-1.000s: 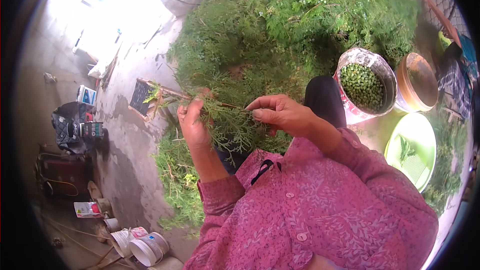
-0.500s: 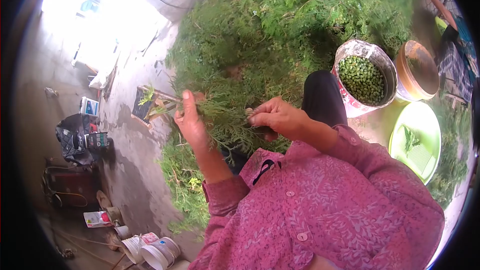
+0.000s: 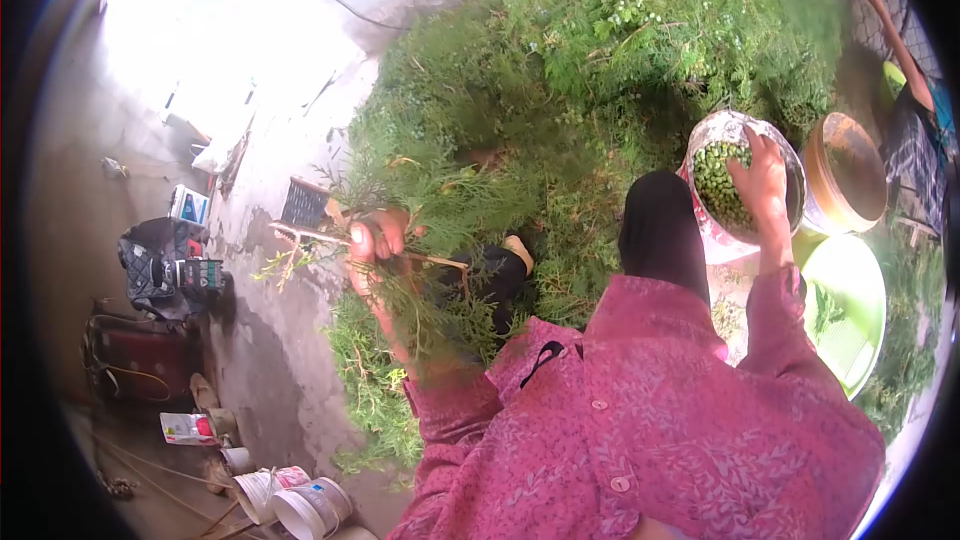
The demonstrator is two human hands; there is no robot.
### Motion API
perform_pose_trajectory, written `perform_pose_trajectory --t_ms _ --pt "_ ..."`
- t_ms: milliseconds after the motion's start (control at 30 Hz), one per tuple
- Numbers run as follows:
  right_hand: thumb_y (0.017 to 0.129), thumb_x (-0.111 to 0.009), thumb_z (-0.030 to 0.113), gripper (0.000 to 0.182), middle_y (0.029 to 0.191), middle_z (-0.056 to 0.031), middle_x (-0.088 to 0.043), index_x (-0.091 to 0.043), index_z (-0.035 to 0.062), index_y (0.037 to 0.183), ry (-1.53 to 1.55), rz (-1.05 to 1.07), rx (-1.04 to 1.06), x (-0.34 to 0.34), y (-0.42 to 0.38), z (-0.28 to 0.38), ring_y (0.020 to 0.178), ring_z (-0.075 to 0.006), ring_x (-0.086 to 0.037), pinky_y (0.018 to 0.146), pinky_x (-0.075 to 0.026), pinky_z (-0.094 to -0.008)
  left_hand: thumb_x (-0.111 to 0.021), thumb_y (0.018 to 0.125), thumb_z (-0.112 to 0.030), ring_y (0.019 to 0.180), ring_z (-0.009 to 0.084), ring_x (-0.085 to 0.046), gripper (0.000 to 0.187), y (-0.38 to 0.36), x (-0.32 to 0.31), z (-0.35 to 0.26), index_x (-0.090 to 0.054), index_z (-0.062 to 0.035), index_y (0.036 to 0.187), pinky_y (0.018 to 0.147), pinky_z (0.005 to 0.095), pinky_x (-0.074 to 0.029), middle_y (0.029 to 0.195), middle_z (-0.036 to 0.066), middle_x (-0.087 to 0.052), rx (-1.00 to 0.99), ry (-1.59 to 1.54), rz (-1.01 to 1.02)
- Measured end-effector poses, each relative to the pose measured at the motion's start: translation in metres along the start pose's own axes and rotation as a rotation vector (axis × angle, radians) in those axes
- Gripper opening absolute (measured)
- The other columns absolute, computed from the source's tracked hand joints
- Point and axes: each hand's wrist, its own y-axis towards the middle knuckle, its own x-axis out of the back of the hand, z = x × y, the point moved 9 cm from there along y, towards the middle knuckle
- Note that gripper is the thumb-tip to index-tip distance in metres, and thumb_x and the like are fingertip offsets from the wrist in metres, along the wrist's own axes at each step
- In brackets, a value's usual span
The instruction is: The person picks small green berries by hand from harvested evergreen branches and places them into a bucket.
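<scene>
Left hand (image 3: 376, 242) gripping leafy branch (image 3: 435, 259), right hand (image 3: 764, 185) now moved from it to bucket (image 3: 716, 241), hold unclear

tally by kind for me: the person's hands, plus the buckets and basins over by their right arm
Hands: 2 (left hand, right hand)
Buckets: 2 (white-and-pink bucket with green pieces inside; tan bucket beside it)
Basins: 1 (light green basin)
Total: 5
</scene>
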Motion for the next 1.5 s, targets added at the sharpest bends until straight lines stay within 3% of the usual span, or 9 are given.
perform_pose_trajectory --t_ms 33,100,267,600,967,1033,1167,1333,1500 --pt "0.071 -0.065 0.021 0.049 0.107 -0.0228 -0.054 -0.052 0.0026 0.115 -0.218 0.010 0.068 -0.005 -0.005 0.000 0.098 -0.0324 -0.055 0.086 -0.043 -0.0377 -0.048 0.090 -0.025 0.059 0.0133 -0.039 0.029 0.002 -0.010 0.002 -0.042 -0.0128 0.065 0.056 0.0308 -0.043 0.059 -0.001 -0.038 0.023 0.034 0.150" --pt "0.071 -0.065 0.022 0.050 0.113 -0.0232 -0.052 -0.052 0.0033 0.116 -0.001 0.034 0.037 -0.015 -0.012 0.000 0.107 -0.0317 -0.051 0.092 -0.039 -0.0379 -0.048 0.088 -0.029 0.059 0.0147 -0.038 0.033 -0.001 -0.012 0.011 -0.040 -0.0123 0.061 0.058 0.0321 -0.041 0.058 0.001 -0.038 0.059 -0.003 0.112" --pt "0.077 -0.063 0.028 0.039 0.096 -0.0140 -0.063 -0.059 0.0009 0.105 0.655 0.461 0.032 -0.047 -0.027 0.089 0.085 -0.0206 -0.061 0.075 -0.048 -0.0287 -0.044 0.085 -0.036 0.061 0.0169 -0.037 0.038 -0.003 -0.037 0.021 -0.042 -0.0089 0.059 0.059 0.0322 -0.039 0.058 0.003 -0.038 0.154 0.070 0.324" --pt "0.083 -0.060 0.031 0.037 0.094 -0.0055 -0.061 -0.059 -0.0009 0.103 1.297 1.020 0.247 -0.057 -0.059 0.244 0.086 -0.0114 -0.053 0.075 -0.044 -0.0262 -0.054 0.073 -0.031 0.056 0.0179 -0.039 0.034 -0.017 -0.043 0.021 -0.043 -0.0065 0.052 0.052 0.0301 -0.037 0.051 0.002 -0.036 0.205 0.096 0.199" --pt "0.076 -0.068 0.033 0.038 0.079 0.0002 -0.061 -0.063 0.0004 0.095 1.093 1.362 0.500 -0.050 -0.103 0.283 0.072 -0.0068 -0.051 0.064 -0.043 -0.0241 -0.062 0.068 -0.027 0.056 0.0183 -0.043 0.032 -0.030 -0.057 0.032 -0.046 -0.0028 0.055 0.049 0.0299 -0.031 0.053 0.006 -0.042 0.340 0.008 0.216" --pt "0.078 -0.067 0.021 0.030 0.082 0.0030 -0.059 -0.060 0.0000 0.100 1.164 1.422 0.508 -0.052 -0.114 0.285 0.074 -0.0039 -0.048 0.065 -0.041 -0.0211 -0.063 0.068 -0.026 0.056 0.0179 -0.043 0.031 -0.035 -0.055 0.036 -0.046 -0.0026 0.056 0.050 0.0303 -0.029 0.053 0.006 -0.042 0.409 -0.003 0.183" --pt "0.078 -0.067 0.017 0.029 0.082 0.0029 -0.059 -0.060 0.0000 0.100 1.151 1.342 0.405 -0.049 -0.108 0.281 0.074 -0.0041 -0.049 0.064 -0.041 -0.0208 -0.065 0.069 -0.024 0.060 0.0192 -0.046 0.028 -0.032 -0.048 0.036 -0.049 -0.0035 0.060 0.057 0.0316 -0.037 0.063 0.008 -0.049 0.313 -0.062 0.156" --pt "0.079 -0.062 0.014 0.022 0.082 0.0010 -0.061 -0.062 0.0017 0.098 1.447 1.183 0.069 -0.053 -0.094 0.267 0.071 -0.0059 -0.053 0.063 -0.044 -0.0228 -0.071 0.071 -0.029 0.082 0.0217 -0.060 0.044 -0.031 0.002 0.031 -0.058 0.0024 0.099 0.071 0.0303 -0.049 0.090 0.014 -0.061 0.362 0.238 -0.031" --pt "0.080 -0.062 0.012 0.019 0.079 0.0006 -0.060 -0.061 0.0010 0.096 1.266 0.794 0.232 -0.050 -0.075 0.257 0.070 -0.0042 -0.051 0.062 -0.042 -0.0211 -0.065 0.079 -0.019 0.074 0.0159 -0.060 0.027 -0.048 0.075 0.020 -0.059 0.0014 0.096 0.066 0.0269 -0.049 0.086 0.011 -0.063 0.346 0.316 -0.321"
